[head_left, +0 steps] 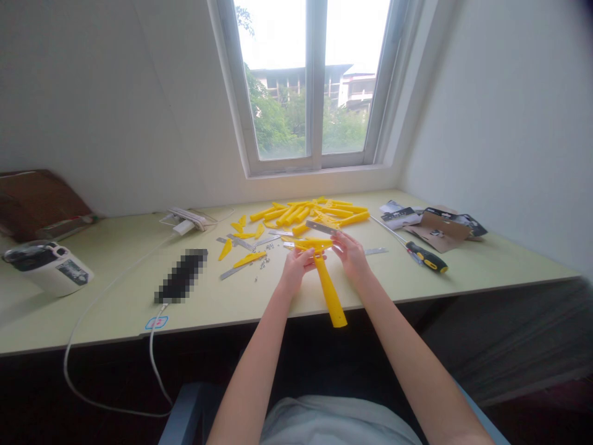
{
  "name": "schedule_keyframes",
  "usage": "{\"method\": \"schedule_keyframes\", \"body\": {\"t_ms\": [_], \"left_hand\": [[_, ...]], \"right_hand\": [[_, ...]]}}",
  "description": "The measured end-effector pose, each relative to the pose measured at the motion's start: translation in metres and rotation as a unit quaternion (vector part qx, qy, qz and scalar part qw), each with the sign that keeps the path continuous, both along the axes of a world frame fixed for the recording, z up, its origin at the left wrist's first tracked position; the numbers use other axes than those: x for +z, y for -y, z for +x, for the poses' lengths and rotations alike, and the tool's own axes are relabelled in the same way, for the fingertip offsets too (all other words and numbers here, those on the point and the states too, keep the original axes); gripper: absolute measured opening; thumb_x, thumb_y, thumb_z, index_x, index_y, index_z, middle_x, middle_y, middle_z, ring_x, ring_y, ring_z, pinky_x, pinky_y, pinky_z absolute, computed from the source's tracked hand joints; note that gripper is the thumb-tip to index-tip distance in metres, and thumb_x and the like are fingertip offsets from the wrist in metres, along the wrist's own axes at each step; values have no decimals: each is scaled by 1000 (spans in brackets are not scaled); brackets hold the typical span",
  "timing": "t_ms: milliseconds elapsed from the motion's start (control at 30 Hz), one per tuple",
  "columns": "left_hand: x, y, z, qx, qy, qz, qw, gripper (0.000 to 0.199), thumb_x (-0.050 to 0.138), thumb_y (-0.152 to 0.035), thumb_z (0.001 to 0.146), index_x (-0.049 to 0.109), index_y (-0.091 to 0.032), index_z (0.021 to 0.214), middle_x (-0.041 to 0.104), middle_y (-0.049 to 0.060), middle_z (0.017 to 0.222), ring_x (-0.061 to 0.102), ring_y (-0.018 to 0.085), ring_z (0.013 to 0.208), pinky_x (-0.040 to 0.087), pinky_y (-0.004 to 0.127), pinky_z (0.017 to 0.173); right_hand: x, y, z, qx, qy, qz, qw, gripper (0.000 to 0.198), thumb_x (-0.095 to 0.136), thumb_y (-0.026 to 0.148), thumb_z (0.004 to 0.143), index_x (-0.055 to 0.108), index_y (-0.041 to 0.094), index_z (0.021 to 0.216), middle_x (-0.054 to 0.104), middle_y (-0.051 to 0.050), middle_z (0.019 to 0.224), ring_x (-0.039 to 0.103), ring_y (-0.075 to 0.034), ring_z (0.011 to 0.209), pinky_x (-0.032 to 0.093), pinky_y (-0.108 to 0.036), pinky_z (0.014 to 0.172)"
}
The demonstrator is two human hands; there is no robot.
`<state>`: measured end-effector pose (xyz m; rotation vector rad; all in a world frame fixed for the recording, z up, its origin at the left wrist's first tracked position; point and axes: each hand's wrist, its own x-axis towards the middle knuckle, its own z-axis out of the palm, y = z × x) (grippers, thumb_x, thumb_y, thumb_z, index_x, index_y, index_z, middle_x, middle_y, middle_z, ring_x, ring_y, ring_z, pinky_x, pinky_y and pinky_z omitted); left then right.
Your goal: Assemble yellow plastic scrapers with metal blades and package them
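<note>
With left hand point(295, 269), gripping a yellow handle point(330, 293) by its wide end, and with right hand point(349, 253), pinching a metal strip point(321, 227) just beyond it, with small metal pieces point(264, 262) left of both.

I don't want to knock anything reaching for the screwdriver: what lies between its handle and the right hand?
In the head view, a metal strip lies on the table between the right hand and the screwdriver's handle, nearer the hand.
</note>
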<state>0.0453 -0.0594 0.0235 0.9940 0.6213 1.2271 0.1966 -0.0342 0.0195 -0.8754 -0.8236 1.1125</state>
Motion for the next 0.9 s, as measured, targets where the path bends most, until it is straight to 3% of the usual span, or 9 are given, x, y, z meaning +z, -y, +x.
{"method": "schedule_keyframes", "body": {"t_ms": [200, 500, 733, 900], "left_hand": [[-5, -8, -3, 73, 35, -55, 995, 28, 48, -33, 81, 56, -9, 94, 71, 14, 77, 68, 25, 70, 51, 42, 74], [-11, -12, -1, 106, 50, -98, 988, 18, 49, -24, 80, 57, -10, 89, 70, 12, 74, 68, 22, 69, 52, 38, 74], [-5, -12, -3, 78, 69, -139, 985, 30, 39, -30, 82, 60, -9, 89, 70, 14, 73, 68, 23, 72, 51, 37, 74], [-3, -11, -4, 61, 88, -145, 984, 45, 33, -44, 83, 56, -9, 101, 70, 15, 77, 68, 26, 75, 51, 39, 74]], "right_hand": [[-1, 1, -2, 104, 4, -26, 994, 19, 71, 32, 62, 69, 23, 78, 68, -3, 94, 61, -19, 91, 47, -32, 80], [-2, 4, -3, 153, 12, -56, 987, 16, 70, 30, 65, 69, 22, 79, 69, -3, 93, 64, -20, 83, 49, -35, 79], [-4, 3, -3, 139, 27, -63, 988, 16, 71, 30, 63, 70, 20, 77, 70, -4, 86, 64, -17, 72, 52, -31, 72], [-6, 2, -3, 132, 37, -63, 989, 14, 71, 27, 62, 70, 20, 74, 70, -4, 87, 64, -16, 70, 52, -29, 68]]}}
